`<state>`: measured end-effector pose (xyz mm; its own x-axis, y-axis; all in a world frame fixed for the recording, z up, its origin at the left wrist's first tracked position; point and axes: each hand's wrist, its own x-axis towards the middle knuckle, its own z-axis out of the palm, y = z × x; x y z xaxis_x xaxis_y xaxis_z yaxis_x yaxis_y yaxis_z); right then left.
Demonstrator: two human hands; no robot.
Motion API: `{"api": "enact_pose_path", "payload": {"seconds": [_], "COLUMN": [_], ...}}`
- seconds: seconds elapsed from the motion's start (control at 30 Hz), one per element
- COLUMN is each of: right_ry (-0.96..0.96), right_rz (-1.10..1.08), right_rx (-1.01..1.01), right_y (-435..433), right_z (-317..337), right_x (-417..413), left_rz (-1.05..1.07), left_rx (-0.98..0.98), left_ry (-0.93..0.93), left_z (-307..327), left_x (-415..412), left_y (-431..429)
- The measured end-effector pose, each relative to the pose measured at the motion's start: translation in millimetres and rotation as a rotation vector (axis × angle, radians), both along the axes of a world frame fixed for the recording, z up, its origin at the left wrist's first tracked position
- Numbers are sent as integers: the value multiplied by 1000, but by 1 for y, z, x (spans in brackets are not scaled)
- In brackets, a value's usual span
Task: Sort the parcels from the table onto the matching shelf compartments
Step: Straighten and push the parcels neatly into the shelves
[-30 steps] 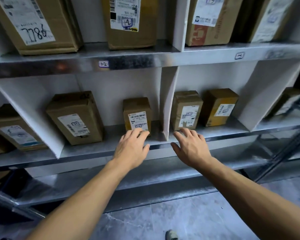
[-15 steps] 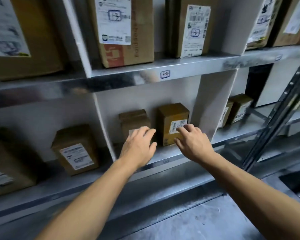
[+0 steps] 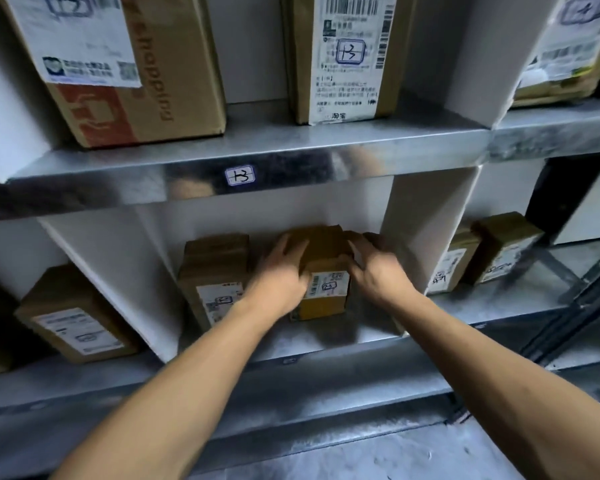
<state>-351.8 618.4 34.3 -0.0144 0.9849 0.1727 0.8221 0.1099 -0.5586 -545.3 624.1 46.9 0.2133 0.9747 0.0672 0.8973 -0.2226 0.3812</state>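
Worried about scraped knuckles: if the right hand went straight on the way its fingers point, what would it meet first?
The right hand holds the small parcel, so that comes first. Past it, the next thing is probably the compartment's white back wall, though depth is unclear.

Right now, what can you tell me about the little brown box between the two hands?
The small brown cardboard box seems to stand upright on the grey metal shelf, between white dividers. A white label with a barcode and a boxed mark faces out. The left hand grips its left side, the right hand its right, fingers curled over the blurred top.
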Motion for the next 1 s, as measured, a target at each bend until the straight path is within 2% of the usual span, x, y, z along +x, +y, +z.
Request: {"api": "enact_pose_path", "payload": {"seconds": [0.23,0.5,0.83,0.93,1.0], "right_ry": [134,287,223,126,72], "right_rz": [128,72,34,20,31], "right_rx": [-59,-14,-8,82,184], "right_y": [12,1,-4,-4,-7], "right_z": [-10,-17,-17,-12,-3], "right_x": [-1,14,21,14,4], "left_rz": [55,-15,-54,-57,-47], "left_rx": [28,150,176,149,197], "left_ry": [-33,-132,-144,-114,-106], "left_z": [-13,-25,-32,-21,-7], "left_x": [-1,12,18,11,2], "left_y": [11,9,10,7,3]}}
